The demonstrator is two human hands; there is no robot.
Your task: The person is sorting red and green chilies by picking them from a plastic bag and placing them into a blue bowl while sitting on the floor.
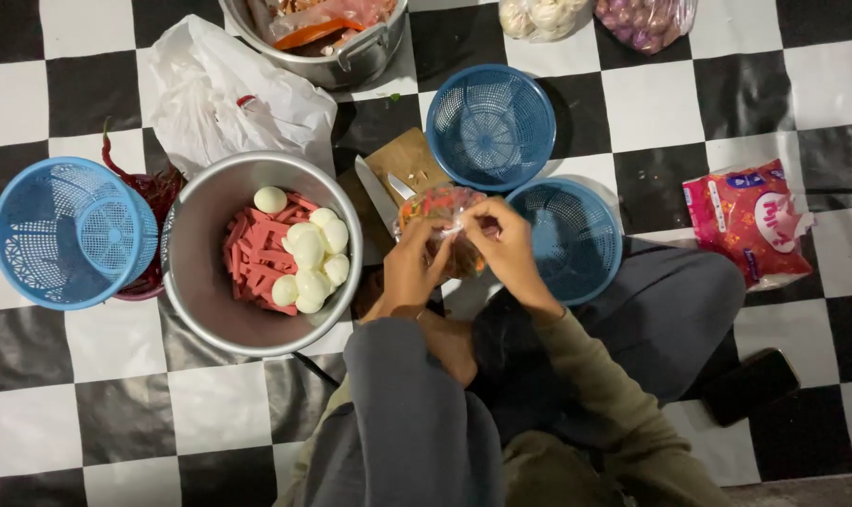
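Note:
My left hand (412, 266) and my right hand (506, 246) both grip a clear plastic bag (437, 207) filled with orange and red pieces, holding it above a wooden cutting board (409, 160). The fingers of both hands pinch the bag's top. A knife (376, 191) lies on the board just left of the bag. To the left stands a large metal bowl (205, 272) with peeled white eggs (308, 253) on red sausage strips (252, 253).
Blue plastic baskets sit at the left (64, 235), behind the board (490, 122) and by my right hand (576, 239). A metal pot (351, 56), white plastic bag (219, 94), red chillies (153, 188), pink packet (750, 221), dark phone (750, 385) lie on the checkered floor.

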